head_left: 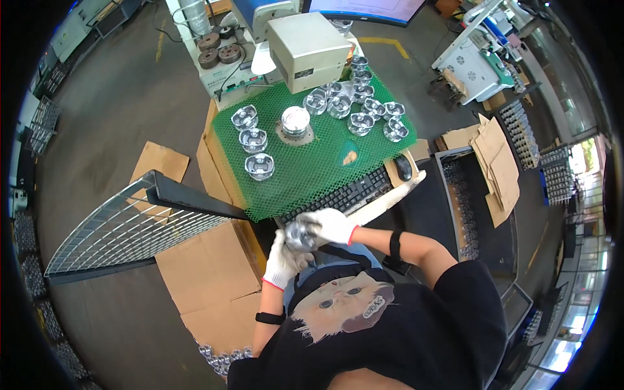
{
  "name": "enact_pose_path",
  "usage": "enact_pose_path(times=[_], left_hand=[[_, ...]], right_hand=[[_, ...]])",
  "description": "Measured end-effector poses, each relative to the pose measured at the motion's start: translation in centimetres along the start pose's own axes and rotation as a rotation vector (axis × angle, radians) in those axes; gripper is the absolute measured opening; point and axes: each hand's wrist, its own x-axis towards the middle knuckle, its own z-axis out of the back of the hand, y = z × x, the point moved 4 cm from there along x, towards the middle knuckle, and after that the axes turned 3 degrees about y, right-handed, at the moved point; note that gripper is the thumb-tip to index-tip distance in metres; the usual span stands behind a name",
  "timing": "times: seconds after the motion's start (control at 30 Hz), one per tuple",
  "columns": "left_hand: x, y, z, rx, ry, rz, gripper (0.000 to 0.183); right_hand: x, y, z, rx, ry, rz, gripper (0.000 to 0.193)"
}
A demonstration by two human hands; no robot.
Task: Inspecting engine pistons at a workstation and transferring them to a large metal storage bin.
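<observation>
Close to my body I hold a shiny metal piston [300, 236] in both white-gloved hands. My left hand [285, 265] grips it from the lower left, and my right hand [334, 226] closes on its right side; some fingertips are blurred or hidden. Beyond my hands, one piston [296, 121] sits upright on a round metal base [309, 136] below a beige machine head [308, 52]. A row of pistons [259, 166] stands along the left of the green mesh mat [302, 179], and several more [361, 123] are grouped at its right.
A black keyboard [354, 195] and mouse [403, 168] lie at the mat's near edge. A wire rack [123, 231] rises at the left, above cardboard [208, 266]. At the right, a bin [453, 156] contains pistons. A control box [231, 79] and monitor [370, 8] stand behind.
</observation>
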Motion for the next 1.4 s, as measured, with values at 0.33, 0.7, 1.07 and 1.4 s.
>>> enact_pose_path(times=[0.33, 0.7, 1.07, 1.4], left_hand=[[1.4, -2.8, 4.0, 0.236, -0.335, -0.361, 0.070], [1.5, -1.8, 4.2, 0.388, -0.549, -0.189, 0.068], [2.1, -4.5, 4.6, 0.495, -0.479, -0.289, 0.059], [0.5, -0.8, 2.6, 0.392, -0.361, -0.317, 0.064]], right_hand=[[11.9, -5.9, 7.2, -0.077, -0.254, -0.261, 0.037], [5.7, -13.3, 20.9, -0.579, -0.590, -0.192, 0.029], [-1.9, -14.8, 14.1, -0.536, -0.620, -0.315, 0.014], [1.4, -3.2, 1.7, 1.950, 0.193, -0.308, 0.044]])
